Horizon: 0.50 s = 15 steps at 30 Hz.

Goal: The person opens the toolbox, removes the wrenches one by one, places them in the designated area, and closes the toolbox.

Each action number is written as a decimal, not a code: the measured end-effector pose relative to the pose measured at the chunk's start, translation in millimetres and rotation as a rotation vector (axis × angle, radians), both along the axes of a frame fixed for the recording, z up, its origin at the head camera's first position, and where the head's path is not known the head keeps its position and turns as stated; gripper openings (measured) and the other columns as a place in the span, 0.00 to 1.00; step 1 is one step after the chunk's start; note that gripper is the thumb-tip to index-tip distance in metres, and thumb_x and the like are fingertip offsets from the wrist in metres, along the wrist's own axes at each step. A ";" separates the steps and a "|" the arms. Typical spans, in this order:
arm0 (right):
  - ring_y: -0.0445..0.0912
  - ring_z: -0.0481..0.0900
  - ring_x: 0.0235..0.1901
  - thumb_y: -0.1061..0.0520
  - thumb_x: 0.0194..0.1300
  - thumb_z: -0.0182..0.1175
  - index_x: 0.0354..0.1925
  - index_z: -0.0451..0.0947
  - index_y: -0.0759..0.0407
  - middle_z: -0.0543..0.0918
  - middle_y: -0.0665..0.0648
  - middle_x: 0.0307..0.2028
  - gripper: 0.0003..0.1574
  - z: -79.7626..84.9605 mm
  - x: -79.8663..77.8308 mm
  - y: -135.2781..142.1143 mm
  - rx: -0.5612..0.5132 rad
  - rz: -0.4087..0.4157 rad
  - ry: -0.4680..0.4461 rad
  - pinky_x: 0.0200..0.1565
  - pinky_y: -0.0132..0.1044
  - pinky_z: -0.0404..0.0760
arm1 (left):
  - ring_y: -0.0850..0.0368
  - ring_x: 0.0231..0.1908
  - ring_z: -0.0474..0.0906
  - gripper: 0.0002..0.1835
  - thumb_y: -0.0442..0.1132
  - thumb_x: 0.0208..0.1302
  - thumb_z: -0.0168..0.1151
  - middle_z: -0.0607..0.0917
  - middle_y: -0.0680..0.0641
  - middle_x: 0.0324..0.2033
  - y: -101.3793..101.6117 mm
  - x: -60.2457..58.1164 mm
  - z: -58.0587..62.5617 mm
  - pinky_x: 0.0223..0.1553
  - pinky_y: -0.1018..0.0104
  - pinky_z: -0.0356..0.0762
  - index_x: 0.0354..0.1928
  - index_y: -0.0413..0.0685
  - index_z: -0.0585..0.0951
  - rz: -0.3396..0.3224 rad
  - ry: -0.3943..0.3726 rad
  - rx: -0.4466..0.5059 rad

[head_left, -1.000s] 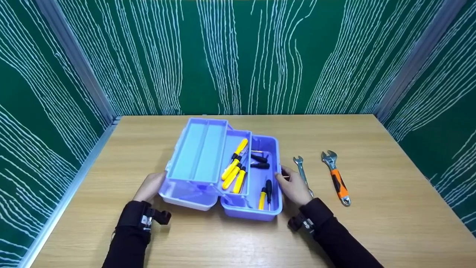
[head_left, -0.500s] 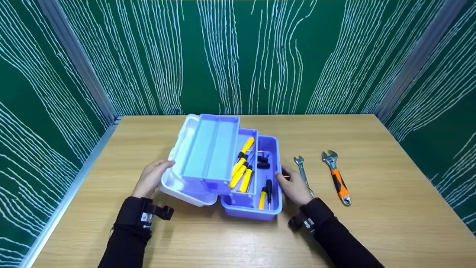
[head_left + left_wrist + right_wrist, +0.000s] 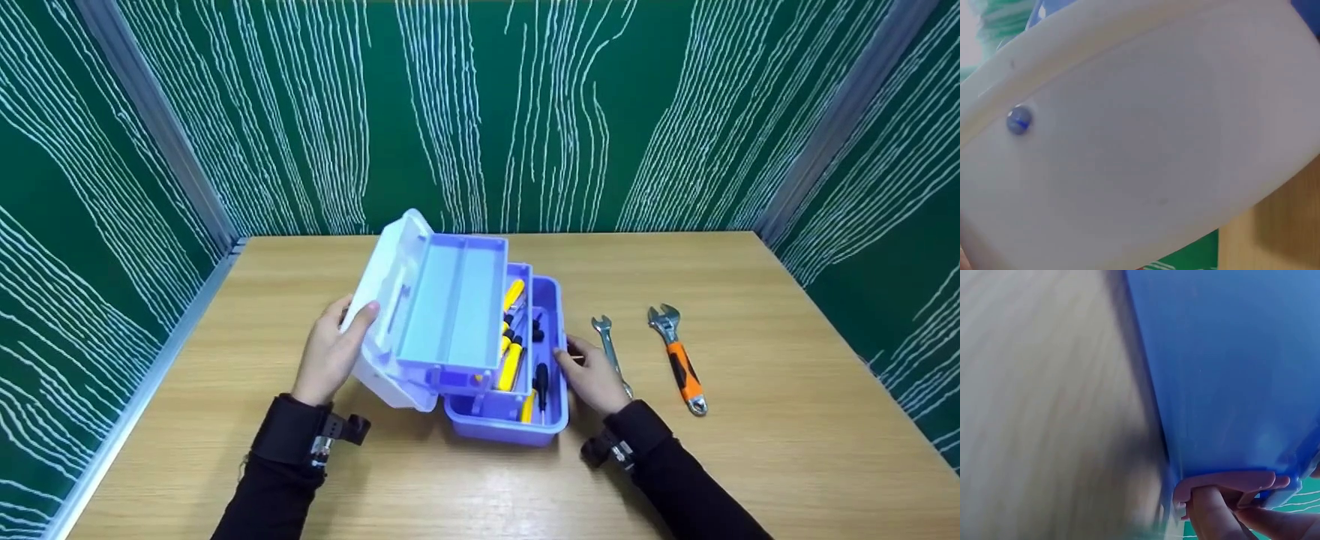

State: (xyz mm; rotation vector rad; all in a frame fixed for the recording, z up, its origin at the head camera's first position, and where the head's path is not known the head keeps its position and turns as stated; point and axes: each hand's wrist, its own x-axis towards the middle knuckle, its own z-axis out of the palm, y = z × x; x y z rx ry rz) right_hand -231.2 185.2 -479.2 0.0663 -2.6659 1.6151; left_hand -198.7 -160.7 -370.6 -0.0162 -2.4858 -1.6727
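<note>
A purple toolbox [image 3: 502, 431] stands with its white lid [image 3: 382, 281] tilted up at the left. My left hand [image 3: 328, 356] grips the lid's left edge, thumb on the inner side. The lid's outer face fills the left wrist view. Two linked trays hang between lid and base; the upper tray [image 3: 448, 300] holds nothing visible. Yellow-handled screwdrivers [image 3: 511, 365] lie in the lower tray, partly hidden. A black-handled screwdriver [image 3: 541, 381] lies in the base. My right hand [image 3: 596, 379] holds the base's right wall, its fingers at a pinkish latch [image 3: 1230, 480] in the right wrist view.
To the right of the toolbox lie a small open-end wrench [image 3: 608, 345], close to my right hand, and an adjustable wrench [image 3: 679, 360] with an orange and black handle. Green panels with white lines [image 3: 517, 112] enclose the wooden table [image 3: 495, 502] at the back and sides.
My left hand has raised the lid and swung it rightward. The trays have moved right with it, covering more of the screwdrivers and base. My right hand has stayed in place.
</note>
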 end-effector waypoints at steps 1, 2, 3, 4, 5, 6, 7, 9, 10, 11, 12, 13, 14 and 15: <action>0.56 0.80 0.50 0.56 0.73 0.52 0.66 0.67 0.71 0.81 0.69 0.53 0.29 -0.5 0.2 0.2 0.003 -0.002 -0.002 0.49 0.43 0.83 | 0.44 0.54 0.77 0.31 0.49 0.73 0.52 0.77 0.34 0.57 3.0 1.2 0.0 0.52 0.54 0.78 0.69 0.36 0.65 -0.010 0.020 -0.013; 0.56 0.80 0.50 0.56 0.73 0.52 0.66 0.67 0.71 0.81 0.69 0.53 0.29 -0.9 0.3 0.3 0.004 -0.004 -0.002 0.49 0.43 0.83 | 0.42 0.56 0.76 0.31 0.50 0.74 0.51 0.75 0.33 0.60 5.7 2.3 0.0 0.55 0.50 0.78 0.70 0.36 0.64 -0.020 0.037 -0.020; 0.56 0.80 0.50 0.56 0.73 0.52 0.66 0.67 0.71 0.81 0.69 0.53 0.29 -1.2 0.3 0.2 0.005 -0.004 -0.002 0.49 0.43 0.83 | 0.40 0.58 0.75 0.32 0.50 0.74 0.49 0.74 0.33 0.62 8.0 3.1 -0.2 0.58 0.46 0.76 0.71 0.36 0.62 -0.031 0.054 -0.020; 0.56 0.81 0.50 0.56 0.73 0.52 0.66 0.67 0.71 0.81 0.69 0.53 0.29 -1.4 0.3 0.1 0.002 -0.004 -0.002 0.49 0.43 0.83 | 0.39 0.61 0.73 0.32 0.49 0.75 0.48 0.72 0.32 0.64 10.1 4.0 -0.3 0.60 0.43 0.74 0.72 0.36 0.60 -0.042 0.067 -0.017; 0.56 0.81 0.49 0.57 0.73 0.52 0.66 0.67 0.72 0.81 0.70 0.52 0.29 -1.6 0.0 -0.1 -0.003 -0.002 0.000 0.49 0.43 0.83 | 0.38 0.63 0.70 0.33 0.49 0.75 0.47 0.69 0.32 0.67 12.2 5.4 -0.1 0.62 0.42 0.71 0.73 0.36 0.59 -0.055 0.078 -0.011; 0.56 0.81 0.49 0.57 0.72 0.52 0.66 0.67 0.72 0.81 0.70 0.52 0.29 -1.9 -0.1 -0.2 -0.005 -0.002 0.001 0.49 0.43 0.83 | 0.38 0.65 0.69 0.33 0.49 0.76 0.47 0.67 0.32 0.68 14.0 6.5 -0.2 0.64 0.41 0.69 0.73 0.36 0.58 -0.065 0.087 -0.003; 0.56 0.81 0.49 0.57 0.72 0.52 0.65 0.67 0.72 0.81 0.69 0.52 0.29 -2.0 -0.2 -0.3 -0.008 -0.001 0.001 0.49 0.43 0.83 | 0.38 0.67 0.67 0.33 0.48 0.76 0.47 0.65 0.33 0.70 15.8 7.4 -0.1 0.65 0.41 0.67 0.74 0.36 0.56 -0.077 0.095 0.009; 0.55 0.81 0.49 0.56 0.73 0.52 0.66 0.67 0.71 0.81 0.69 0.52 0.29 -2.1 -0.4 -0.3 -0.010 -0.002 -0.002 0.48 0.41 0.83 | 0.40 0.70 0.63 0.33 0.47 0.76 0.47 0.61 0.35 0.72 19.4 9.0 0.1 0.69 0.43 0.62 0.75 0.37 0.54 -0.105 0.105 0.028; 0.55 0.80 0.49 0.56 0.73 0.52 0.66 0.67 0.71 0.81 0.69 0.52 0.29 -2.0 -0.1 -0.2 -0.009 0.001 0.000 0.48 0.41 0.83 | 0.41 0.71 0.61 0.34 0.46 0.75 0.48 0.60 0.36 0.73 21.5 9.7 0.1 0.70 0.43 0.61 0.75 0.38 0.53 -0.122 0.110 0.037; 0.55 0.81 0.49 0.56 0.73 0.52 0.65 0.68 0.71 0.81 0.69 0.52 0.29 -1.8 0.1 -0.2 -0.013 0.000 0.001 0.48 0.40 0.83 | 0.41 0.71 0.60 0.34 0.45 0.75 0.48 0.59 0.37 0.74 23.8 10.1 0.1 0.70 0.44 0.60 0.76 0.39 0.53 -0.144 0.119 0.048; 0.55 0.81 0.49 0.56 0.73 0.52 0.65 0.68 0.71 0.81 0.69 0.51 0.29 -1.5 0.3 -0.2 -0.016 -0.003 0.001 0.47 0.39 0.82 | 0.42 0.72 0.58 0.34 0.45 0.75 0.49 0.57 0.38 0.75 26.1 9.8 -0.5 0.71 0.44 0.59 0.76 0.40 0.52 -0.166 0.129 0.056; 0.55 0.81 0.48 0.56 0.73 0.52 0.65 0.68 0.70 0.81 0.68 0.51 0.28 -1.1 0.8 -0.2 -0.019 -0.005 0.004 0.47 0.38 0.82 | 0.43 0.73 0.57 0.35 0.44 0.75 0.49 0.56 0.39 0.75 28.6 9.7 -0.7 0.71 0.44 0.57 0.76 0.40 0.51 -0.190 0.143 0.062; 0.54 0.81 0.48 0.56 0.73 0.52 0.65 0.69 0.70 0.82 0.68 0.51 0.28 -0.9 1.1 -0.3 -0.021 -0.006 0.006 0.46 0.37 0.81 | 0.43 0.73 0.56 0.35 0.44 0.74 0.50 0.55 0.40 0.76 31.1 9.8 -1.2 0.71 0.43 0.57 0.76 0.42 0.50 -0.213 0.153 0.066; 0.54 0.81 0.48 0.56 0.73 0.52 0.65 0.69 0.70 0.82 0.68 0.50 0.28 -0.8 1.3 -0.3 -0.025 -0.007 0.009 0.46 0.36 0.81 | 0.42 0.73 0.56 0.36 0.44 0.74 0.50 0.54 0.40 0.76 33.7 9.7 -2.0 0.71 0.41 0.57 0.77 0.43 0.50 -0.237 0.168 0.070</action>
